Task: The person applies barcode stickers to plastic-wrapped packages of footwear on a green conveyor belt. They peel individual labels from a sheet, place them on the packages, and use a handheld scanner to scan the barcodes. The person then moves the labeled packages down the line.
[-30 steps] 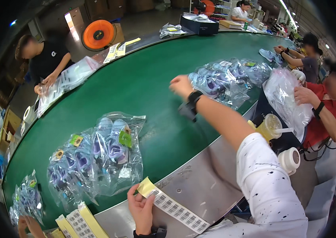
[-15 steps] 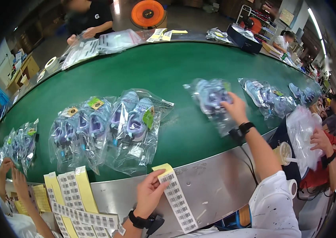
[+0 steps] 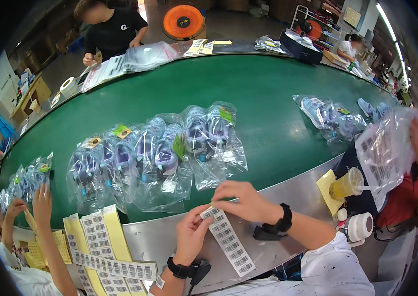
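Observation:
A strip of white barcode stickers (image 3: 232, 244) hangs over the metal edge, its upper end pinched by my left hand (image 3: 189, 238) between thumb and fingers. At that same end, the fingertips of my right hand (image 3: 246, 201) are closed together on the strip's corner; whether a single sticker is peeled there is too small to tell. Just beyond my hands a clear bag with a pair of blue-purple sneakers (image 3: 208, 130) lies on the green belt (image 3: 263, 123). Several more bagged pairs (image 3: 155, 150) lie side by side to its left.
Several sticker sheets (image 3: 95, 237) cover the metal edge at left, beside a co-worker's hands (image 3: 41, 207). At right stand a drink cup (image 3: 347, 183) and a white bottle (image 3: 359, 227); another person there handles clear bags (image 3: 386, 148). More bagged sneakers (image 3: 330, 118) lie far right.
My right hand has let go of the bagged sneakers, now at the right end of the row, and come back to the sticker strip. My left hand still holds the strip.

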`<state>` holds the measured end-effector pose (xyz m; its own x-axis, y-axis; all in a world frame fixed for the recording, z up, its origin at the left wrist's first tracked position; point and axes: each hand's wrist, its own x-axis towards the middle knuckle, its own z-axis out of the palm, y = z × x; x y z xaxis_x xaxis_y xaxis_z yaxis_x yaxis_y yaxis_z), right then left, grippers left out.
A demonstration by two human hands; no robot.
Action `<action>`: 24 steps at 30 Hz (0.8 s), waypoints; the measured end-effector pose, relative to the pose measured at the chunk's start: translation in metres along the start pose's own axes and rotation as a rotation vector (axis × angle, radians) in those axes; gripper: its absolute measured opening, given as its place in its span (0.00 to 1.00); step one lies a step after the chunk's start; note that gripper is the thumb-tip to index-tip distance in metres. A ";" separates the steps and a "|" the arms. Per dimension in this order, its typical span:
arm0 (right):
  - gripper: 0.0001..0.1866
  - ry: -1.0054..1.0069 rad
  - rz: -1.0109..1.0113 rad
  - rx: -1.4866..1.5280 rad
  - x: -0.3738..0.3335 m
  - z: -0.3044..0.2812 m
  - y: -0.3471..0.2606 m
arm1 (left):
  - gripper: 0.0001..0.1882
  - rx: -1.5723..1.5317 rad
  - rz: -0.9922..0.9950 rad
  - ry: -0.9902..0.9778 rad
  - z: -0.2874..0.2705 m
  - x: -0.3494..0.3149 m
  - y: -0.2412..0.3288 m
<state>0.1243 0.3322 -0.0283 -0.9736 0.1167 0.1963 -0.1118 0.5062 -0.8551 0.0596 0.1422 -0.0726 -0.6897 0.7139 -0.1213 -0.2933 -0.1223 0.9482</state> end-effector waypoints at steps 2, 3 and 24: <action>0.08 -0.010 0.048 0.069 -0.010 0.003 -0.004 | 0.17 0.020 -0.015 -0.029 0.000 -0.002 0.000; 0.08 -0.004 0.067 0.066 -0.014 0.003 -0.003 | 0.16 0.033 -0.022 -0.042 -0.001 -0.003 -0.001; 0.04 0.184 -0.273 -0.137 -0.022 0.010 -0.010 | 0.27 -0.036 -0.107 -0.064 0.003 0.010 -0.010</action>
<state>0.1449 0.3158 -0.0295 -0.8579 0.1066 0.5026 -0.3234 0.6482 -0.6894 0.0575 0.1527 -0.0826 -0.6096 0.7669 -0.2007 -0.3874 -0.0674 0.9194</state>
